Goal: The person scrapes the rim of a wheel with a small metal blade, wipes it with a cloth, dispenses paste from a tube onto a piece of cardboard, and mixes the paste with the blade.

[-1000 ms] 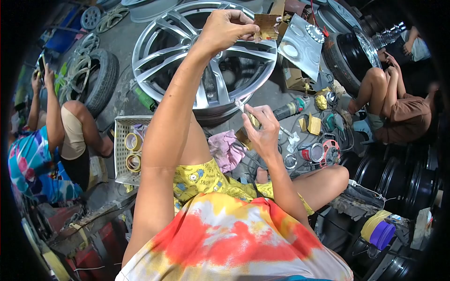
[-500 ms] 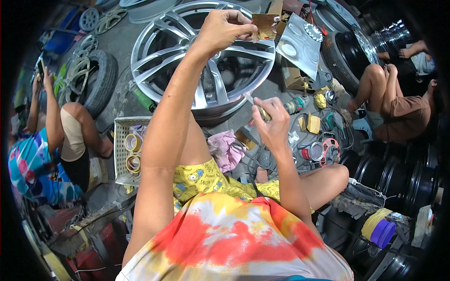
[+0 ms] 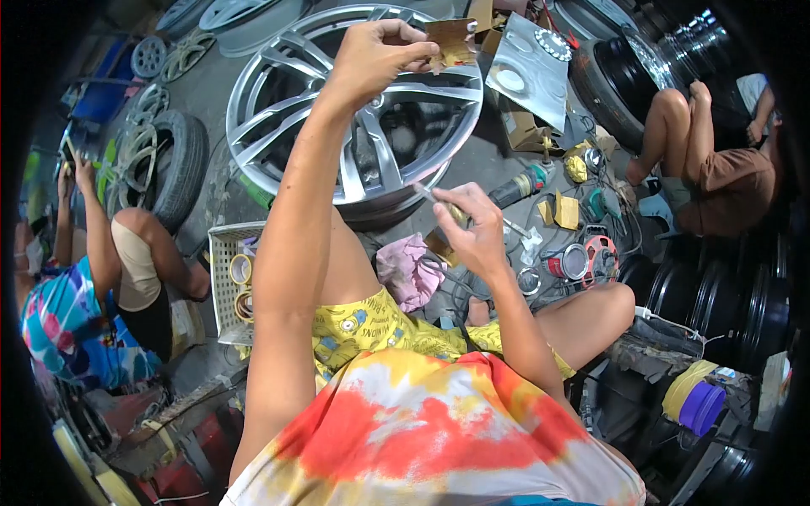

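Note:
My left hand [image 3: 380, 61] is raised over the upper part of a silver alloy wheel [image 3: 371, 139]. Pinched between its thumb and fingers is a stained piece of brown cardboard [image 3: 450, 42], with small pale and reddish smears on it. Lower and to the right, my right hand [image 3: 474, 228] is closed round a small putty knife [image 3: 426, 194], its light blade pointing up and left to the wheel's near rim. Most of the handle is hidden by my fingers. The wheel lies face up on the floor in front of my legs.
A basket [image 3: 218, 282] with tape rolls stands left. A pink cloth [image 3: 409, 268], a power tool [image 3: 523, 185], a can [image 3: 567, 261] and cables lie right. A silver sheet [image 3: 533, 72] leans behind. One person [image 3: 84, 312] sits left, others right [image 3: 726, 198].
The view has shifted slightly, so the wheel and both hands appear further left. My right hand has turned a little, still with the putty knife; the left still holds the cardboard.

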Motion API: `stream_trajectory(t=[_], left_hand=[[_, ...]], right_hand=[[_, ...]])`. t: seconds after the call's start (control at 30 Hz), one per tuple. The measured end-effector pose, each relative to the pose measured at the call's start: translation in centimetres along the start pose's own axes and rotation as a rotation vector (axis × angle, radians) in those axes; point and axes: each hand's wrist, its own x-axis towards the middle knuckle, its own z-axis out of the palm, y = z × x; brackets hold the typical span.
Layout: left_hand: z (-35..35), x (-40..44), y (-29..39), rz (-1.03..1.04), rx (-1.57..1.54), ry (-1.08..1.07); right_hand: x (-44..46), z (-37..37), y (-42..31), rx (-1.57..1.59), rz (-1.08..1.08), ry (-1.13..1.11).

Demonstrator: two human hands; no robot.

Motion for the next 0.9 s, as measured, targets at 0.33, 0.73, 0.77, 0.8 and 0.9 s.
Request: stream_trajectory(t=[0.33, 0.73, 0.77, 0.8, 0.9], left_hand=[[0.5, 0.1, 0.0, -0.042, -0.002, -0.026], [0.2, 0.0, -0.2, -0.025, -0.018, -0.028], [0.3, 0.0, -0.2, -0.025, -0.019, -0.029], [0.4, 0.0, -0.2, -0.023, -0.014, -0.025], [0.5, -0.1, 0.0, -0.03, 0.009, -0.024]], right_hand=[[-2.4, 7.7, 5.4, 0.213, 0.064, 0.284], [-0.8, 3.2, 4.9, -0.128, -0.107, 0.361], [-0.8, 2.9, 5.1, -0.13, -0.073, 0.358], [-0.8, 2.6, 5.2, -0.133, -0.038, 0.355], [-0.7, 2.2, 4.9, -0.138, -0.013, 0.347]])
